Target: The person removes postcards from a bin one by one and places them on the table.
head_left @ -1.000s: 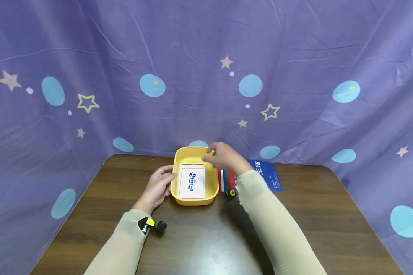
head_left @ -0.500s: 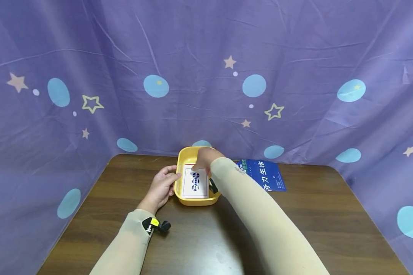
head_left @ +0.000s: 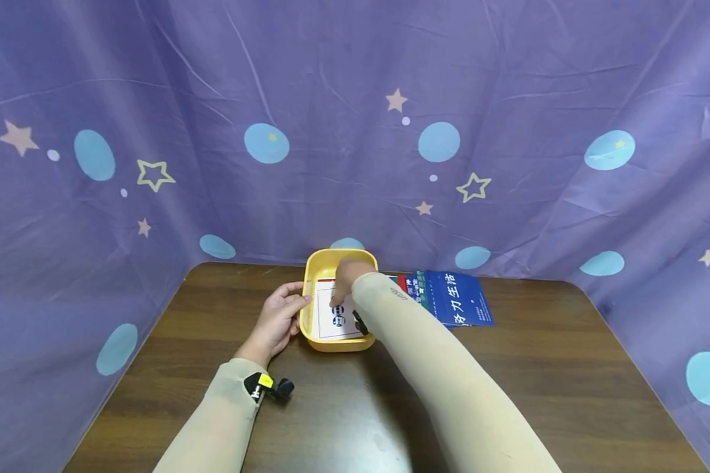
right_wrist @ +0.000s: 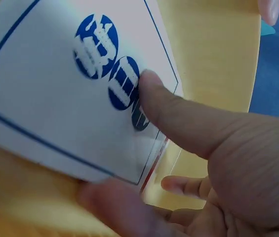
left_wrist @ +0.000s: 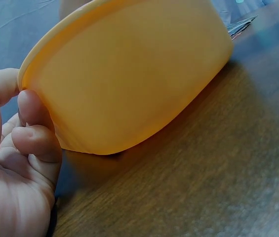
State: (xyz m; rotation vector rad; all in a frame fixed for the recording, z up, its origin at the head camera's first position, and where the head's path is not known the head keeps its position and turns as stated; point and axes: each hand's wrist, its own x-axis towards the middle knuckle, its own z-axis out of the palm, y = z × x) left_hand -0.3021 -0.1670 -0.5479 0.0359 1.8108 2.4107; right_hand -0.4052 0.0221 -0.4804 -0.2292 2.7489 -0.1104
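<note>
A yellow plastic basin (head_left: pixel 338 345) stands on the table with a white card (head_left: pixel 324 316) inside it. The card has a thin dark border and a row of blue round emblems; a red edge shows beneath it. My left hand (head_left: pixel 274 320) pinches the basin's left rim, thumb over the top and fingers curled against the outer wall (left_wrist: pixel 129 79). Reaching into the basin, my right hand (head_left: pixel 349 277) holds the card at its edge. In the right wrist view its thumb (right_wrist: pixel 179 116) presses the printed face, while the index finger, blurred, lies at the card's edge.
Right of the basin, blue cards (head_left: pixel 464 305) with white lettering lie overlapped with green and red ones, partly behind the right sleeve (head_left: pixel 432 348). A purple curtain (head_left: pixel 355 157) hangs close behind the basin. The brown wooden table (head_left: pixel 331 414) extends in front.
My right hand has come from the basin's far right rim down and left onto the card, its forearm now crossing the basin's right side. My left hand keeps its hold on the rim.
</note>
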